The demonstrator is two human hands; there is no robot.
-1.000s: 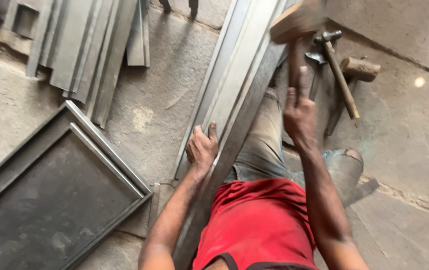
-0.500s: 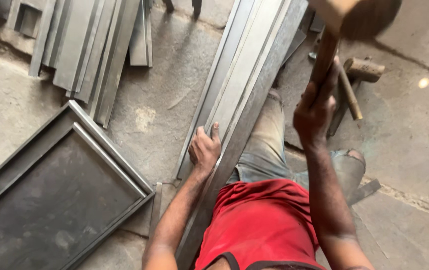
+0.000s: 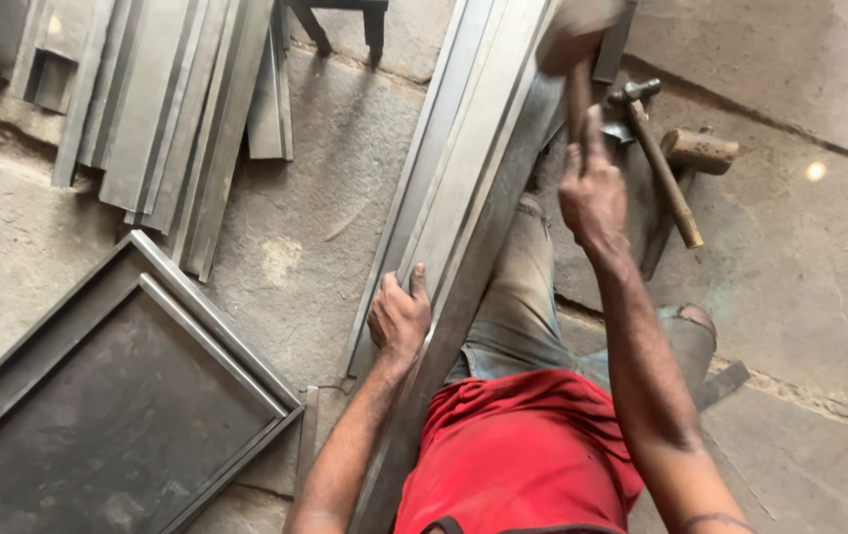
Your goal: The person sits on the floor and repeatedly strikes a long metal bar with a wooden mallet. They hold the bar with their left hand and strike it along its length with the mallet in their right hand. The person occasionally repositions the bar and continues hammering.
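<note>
Looking down from the head camera, a long grey metal channel (image 3: 463, 198) is seen lying on the concrete floor (image 3: 800, 297), running from the top of the frame down to the person's lap. The left hand (image 3: 399, 318) is laid flat on the channel's lower stretch, fingers spread along its left flange and thumb over the edge, pressing on it rather than wrapped around it. The right hand (image 3: 592, 193) is closed tight around the wooden handle of a hammer (image 3: 572, 44), whose blurred head is held just above the channel's right edge, near the top of the frame. The struck part of the channel thus lies well up from the left hand and just under the hammer head.

To the right of the channel, a second hammer (image 3: 661, 163) with a metal head and a mallet (image 3: 701, 150) with a wooden head are laid on the floor, close behind the right hand. A bent leg in worn jeans (image 3: 528, 297) is tucked against the channel's right side, and a red shirt (image 3: 523, 455) fills the lower middle. A stack of folded metal sections (image 3: 162, 109) is seen at upper left, well apart from both hands, and a rectangular metal frame (image 3: 117, 396) is laid flat at lower left. The lower end of the channel is hidden by the left forearm and shirt.
</note>
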